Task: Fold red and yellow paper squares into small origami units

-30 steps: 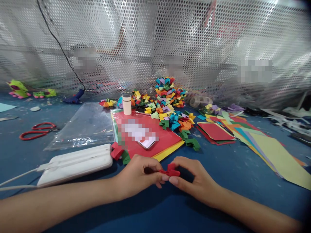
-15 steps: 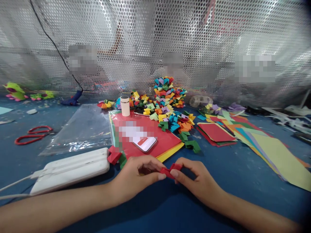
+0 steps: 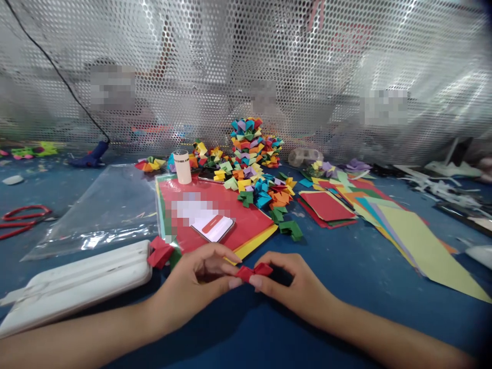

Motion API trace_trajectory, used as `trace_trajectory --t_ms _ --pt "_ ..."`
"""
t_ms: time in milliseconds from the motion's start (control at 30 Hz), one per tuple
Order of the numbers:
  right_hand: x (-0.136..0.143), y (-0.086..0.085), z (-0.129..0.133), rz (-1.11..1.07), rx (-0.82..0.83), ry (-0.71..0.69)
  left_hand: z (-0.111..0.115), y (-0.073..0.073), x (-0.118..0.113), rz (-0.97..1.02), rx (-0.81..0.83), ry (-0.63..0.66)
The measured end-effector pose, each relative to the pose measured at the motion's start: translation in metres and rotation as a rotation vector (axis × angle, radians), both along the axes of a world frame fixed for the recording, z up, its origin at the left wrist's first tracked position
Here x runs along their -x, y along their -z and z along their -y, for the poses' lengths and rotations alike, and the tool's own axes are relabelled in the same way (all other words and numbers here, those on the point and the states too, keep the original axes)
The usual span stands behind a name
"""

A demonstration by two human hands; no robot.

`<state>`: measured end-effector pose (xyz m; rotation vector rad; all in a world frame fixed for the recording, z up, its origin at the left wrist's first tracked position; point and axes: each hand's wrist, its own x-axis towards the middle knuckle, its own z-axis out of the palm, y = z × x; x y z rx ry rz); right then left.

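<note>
Toward the near edge of the table (image 3: 346, 277), the right hand (image 3: 300, 283) pinches a small red paper piece (image 3: 245, 273), already folded; the left hand (image 3: 192, 279) curls at its end, hold unclear. Flat coloured paper sheets (image 3: 434, 246) lie unfolded.

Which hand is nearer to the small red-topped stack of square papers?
Right. The right hand is on the near side of that stack, slightly left; the left hand is farther left.
</note>
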<state>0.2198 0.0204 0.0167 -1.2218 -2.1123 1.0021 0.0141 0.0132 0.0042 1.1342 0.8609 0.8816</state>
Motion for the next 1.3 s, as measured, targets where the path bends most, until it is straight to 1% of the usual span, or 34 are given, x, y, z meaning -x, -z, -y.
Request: trace_trajectory --t_ms 100,300,633,867,1100,1300 --pt "-0.002 0.000 -0.002 -0.019 0.060 -0.009 0.001 0.001 0.001 -0.018 -0.033 0.001" --pt "-0.003 0.003 -0.003 0.004 0.054 -0.018 0.001 0.001 0.001 -0.083 -0.074 -0.010" --pt "0.000 0.004 -0.004 -0.068 0.141 -0.054 0.001 0.000 0.004 -0.104 -0.133 -0.001" --pt "0.008 0.003 -0.005 -0.154 0.155 -0.035 0.001 -0.003 0.007 -0.117 -0.127 -0.043" --pt "0.007 0.006 -0.005 -0.167 0.149 -0.052 0.003 0.001 0.007 -0.083 -0.161 -0.024" --pt "0.006 0.008 -0.005 -0.154 0.150 -0.067 0.002 0.003 0.007 -0.096 -0.182 -0.010"
